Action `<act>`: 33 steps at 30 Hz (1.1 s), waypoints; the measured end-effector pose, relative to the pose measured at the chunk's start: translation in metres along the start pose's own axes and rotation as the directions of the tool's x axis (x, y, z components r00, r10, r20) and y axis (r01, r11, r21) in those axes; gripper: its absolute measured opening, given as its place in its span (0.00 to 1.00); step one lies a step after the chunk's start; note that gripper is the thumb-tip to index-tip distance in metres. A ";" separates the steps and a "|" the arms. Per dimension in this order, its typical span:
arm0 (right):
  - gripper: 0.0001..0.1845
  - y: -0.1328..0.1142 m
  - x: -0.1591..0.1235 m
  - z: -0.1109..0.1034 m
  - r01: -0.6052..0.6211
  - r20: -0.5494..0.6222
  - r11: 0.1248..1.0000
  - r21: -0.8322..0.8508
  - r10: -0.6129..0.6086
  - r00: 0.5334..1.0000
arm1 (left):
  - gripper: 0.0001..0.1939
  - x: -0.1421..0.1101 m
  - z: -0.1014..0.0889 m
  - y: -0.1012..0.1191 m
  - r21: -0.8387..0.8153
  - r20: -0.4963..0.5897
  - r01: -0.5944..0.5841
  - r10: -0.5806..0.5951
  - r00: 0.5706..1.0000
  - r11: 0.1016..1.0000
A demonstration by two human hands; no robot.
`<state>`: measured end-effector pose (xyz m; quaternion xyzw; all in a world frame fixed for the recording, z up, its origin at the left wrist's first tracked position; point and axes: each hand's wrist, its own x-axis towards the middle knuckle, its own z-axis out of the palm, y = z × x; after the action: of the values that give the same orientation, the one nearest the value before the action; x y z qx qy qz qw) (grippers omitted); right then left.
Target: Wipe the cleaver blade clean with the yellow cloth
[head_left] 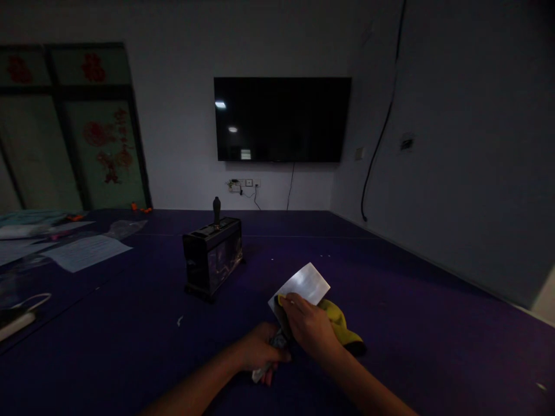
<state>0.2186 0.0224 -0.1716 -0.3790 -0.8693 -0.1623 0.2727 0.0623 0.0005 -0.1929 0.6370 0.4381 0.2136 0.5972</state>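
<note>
A cleaver (306,283) with a broad, shiny silver blade points up and away over the purple surface. My left hand (260,349) is closed around its handle end, where crumpled whitish, clear wrapping shows between the fingers. My right hand (310,323) is closed on a yellow cloth (336,320) with dark edging and presses a fold of it against the lower part of the blade. The rest of the cloth spreads out to the right beneath that hand. My right hand's fingers hide part of the blade, and the handle itself is mostly covered.
A black knife block (212,257) with one dark handle upright in it stands ahead to the left. Papers (89,252) and clear plastic (125,228) lie at far left, near a white-cabled object (19,323). A screen (284,119) hangs on the far wall.
</note>
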 end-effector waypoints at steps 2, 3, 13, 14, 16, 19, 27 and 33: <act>0.17 -0.007 0.001 0.001 0.042 0.007 0.999 0.016 -0.043 0.999 | 0.13 0.001 0.001 -0.001 -0.013 -0.002 -0.009 0.009 1.000 1.000; 0.16 -0.010 0.001 0.002 0.060 0.005 0.998 0.020 -0.060 0.998 | 0.13 0.001 0.001 -0.001 -0.017 0.003 -0.014 0.014 1.000 1.000; 0.15 -0.007 0.001 -0.007 0.054 -0.047 0.999 0.005 -0.053 0.997 | 0.10 0.003 0.002 -0.003 0.015 -0.033 0.010 -0.010 0.999 1.000; 0.15 -0.005 0.001 -0.007 0.035 -0.055 0.999 0.000 -0.035 0.998 | 0.10 0.003 0.002 -0.003 0.019 -0.028 0.010 -0.009 1.000 1.000; 0.16 0.001 0.002 -0.007 -0.005 -0.074 1.000 -0.014 0.004 0.997 | 0.10 0.002 0.001 -0.002 0.034 -0.007 0.012 -0.012 1.000 0.999; 0.16 0.013 0.003 -0.008 -0.079 -0.095 0.996 -0.047 0.075 0.993 | 0.09 0.001 -0.001 0.000 0.052 0.029 0.025 -0.027 0.999 0.998; 0.17 0.021 0.007 -0.009 -0.180 -0.082 0.981 -0.077 0.173 0.981 | 0.10 0.003 -0.003 -0.003 0.040 0.039 0.041 -0.042 0.998 0.998; 0.16 0.001 0.008 -0.006 -0.039 0.036 0.999 -0.035 0.040 0.999 | 0.14 0.003 0.002 0.000 0.024 -0.014 0.032 -0.032 0.999 0.999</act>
<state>0.2168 0.0243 -0.1620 -0.4037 -0.8636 -0.1649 0.2533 0.0653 0.0016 -0.1940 0.6354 0.4549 0.2030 0.5900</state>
